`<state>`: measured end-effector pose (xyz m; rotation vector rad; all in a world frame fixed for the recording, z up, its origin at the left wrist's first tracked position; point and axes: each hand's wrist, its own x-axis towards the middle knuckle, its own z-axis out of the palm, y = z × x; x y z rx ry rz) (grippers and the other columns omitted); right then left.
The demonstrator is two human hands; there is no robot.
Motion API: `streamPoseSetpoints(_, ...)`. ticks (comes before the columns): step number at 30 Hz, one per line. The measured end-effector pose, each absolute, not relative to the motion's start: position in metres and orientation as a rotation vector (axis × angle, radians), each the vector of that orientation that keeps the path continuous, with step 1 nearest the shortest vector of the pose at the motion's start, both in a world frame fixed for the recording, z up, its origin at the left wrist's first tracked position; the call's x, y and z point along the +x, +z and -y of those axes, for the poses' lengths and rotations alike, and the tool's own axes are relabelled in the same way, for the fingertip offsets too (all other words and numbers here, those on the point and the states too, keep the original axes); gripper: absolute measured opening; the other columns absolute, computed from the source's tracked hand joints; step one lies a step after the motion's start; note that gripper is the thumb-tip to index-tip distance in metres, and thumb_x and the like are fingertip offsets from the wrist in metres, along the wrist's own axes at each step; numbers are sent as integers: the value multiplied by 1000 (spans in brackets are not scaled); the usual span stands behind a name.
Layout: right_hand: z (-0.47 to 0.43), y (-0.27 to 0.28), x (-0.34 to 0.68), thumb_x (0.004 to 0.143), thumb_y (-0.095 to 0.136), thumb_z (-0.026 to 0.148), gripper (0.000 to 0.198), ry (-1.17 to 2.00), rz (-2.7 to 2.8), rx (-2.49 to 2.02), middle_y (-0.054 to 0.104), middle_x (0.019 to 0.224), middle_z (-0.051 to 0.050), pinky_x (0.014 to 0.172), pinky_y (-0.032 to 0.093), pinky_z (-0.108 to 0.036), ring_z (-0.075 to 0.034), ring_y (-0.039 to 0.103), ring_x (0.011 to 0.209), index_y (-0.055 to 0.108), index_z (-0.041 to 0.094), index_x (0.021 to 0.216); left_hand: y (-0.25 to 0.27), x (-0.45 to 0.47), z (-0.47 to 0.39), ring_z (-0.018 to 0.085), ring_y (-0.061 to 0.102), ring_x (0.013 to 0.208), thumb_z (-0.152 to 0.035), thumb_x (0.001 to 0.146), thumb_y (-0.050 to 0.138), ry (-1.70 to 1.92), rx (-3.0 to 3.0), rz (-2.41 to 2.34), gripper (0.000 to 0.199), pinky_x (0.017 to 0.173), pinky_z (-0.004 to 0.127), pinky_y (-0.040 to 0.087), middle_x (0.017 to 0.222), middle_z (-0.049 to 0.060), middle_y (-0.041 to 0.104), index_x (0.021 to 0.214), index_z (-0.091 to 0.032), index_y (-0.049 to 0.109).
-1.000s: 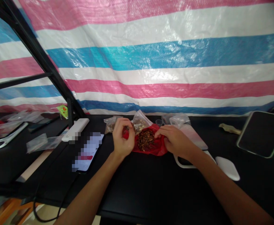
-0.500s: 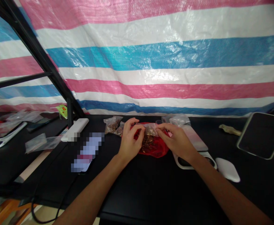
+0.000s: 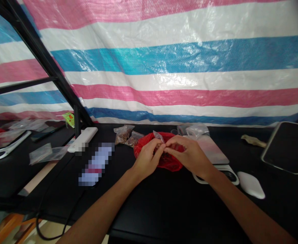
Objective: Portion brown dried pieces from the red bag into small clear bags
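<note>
Both hands meet above a red plastic bag (image 3: 141,145) that lies open on the black table with brown dried bits in it. Between their fingertips is a small clear zip bag (image 3: 158,136), mostly hidden by the fingers. My left hand (image 3: 150,154) pinches it from the left, thumb against forefinger. From the other side my right hand (image 3: 187,150) closes thumb and fingers on its edge. Two filled zip bags, one standing (image 3: 123,134) and one lying lower (image 3: 134,138), sit just left of the red bag.
A white kitchen scale (image 3: 231,174) with a silvery plate stands beneath my right forearm, a white rounded case (image 3: 251,184) beside it. A phone (image 3: 96,166) lies left, near a white power strip (image 3: 84,139). Farther right is a framed dark panel (image 3: 289,147). Striped sheeting (image 3: 164,61) hangs behind.
My hands have come together; the small zip bag, stretched between them before, is now tilted and mostly covered by the fingers. The right hand has moved left.
</note>
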<state>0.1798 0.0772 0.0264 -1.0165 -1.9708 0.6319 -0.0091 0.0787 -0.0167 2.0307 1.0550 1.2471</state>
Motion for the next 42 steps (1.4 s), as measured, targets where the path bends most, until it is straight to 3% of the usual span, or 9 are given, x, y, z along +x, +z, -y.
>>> streamPoseSetpoints(8, -79, 24, 182, 88, 72, 30, 8, 728, 1959, -1086, 76, 90, -1, 69, 54, -30, -17, 68, 75, 75, 24, 93, -16, -13, -82, 14, 58, 76, -31, 106, 47, 1199, 2068, -981, 23, 73, 25, 45, 84, 1, 62, 91, -20, 62)
streamPoseSetpoints(13, -77, 26, 182, 92, 65, 26, 10, 716, 2004, -1102, 76, 90, -1, 70, 53, -30, -17, 68, 77, 75, 24, 92, -16, -16, -83, 15, 59, 76, -32, 106, 45, 1180, 2090, -955, 28, 72, 25, 45, 82, 2, 62, 85, -20, 60)
streamPoseSetpoints(25, -77, 26, 184, 96, 63, 27, 8, 389, 2152, -1137, 73, 90, 1, 73, 45, -32, -17, 64, 79, 67, 24, 90, -9, -18, -82, 17, 64, 86, -27, 107, 40, 1111, 2254, -933, 26, 80, 28, 49, 93, 5, 69, 99, -19, 64)
streamPoseSetpoints(33, -79, 13, 184, 96, 60, 19, 6, -7, 2269, -1081, 73, 93, -2, 76, 39, -33, -19, 63, 79, 63, 22, 91, -7, -17, -80, 10, 47, 60, -16, 93, 57, 1095, 2471, -1130, 21, 60, 24, 34, 69, -4, 55, 73, -20, 52)
streamPoseSetpoints(42, -80, 11, 182, 106, 50, 24, 14, -166, 2193, -1125, 78, 91, 0, 77, 37, -34, -18, 66, 72, 63, 22, 104, -9, -16, -80, 10, 57, 64, -17, 95, 57, 1167, 2289, -1260, 11, 66, 22, 42, 79, -3, 66, 88, -21, 65)
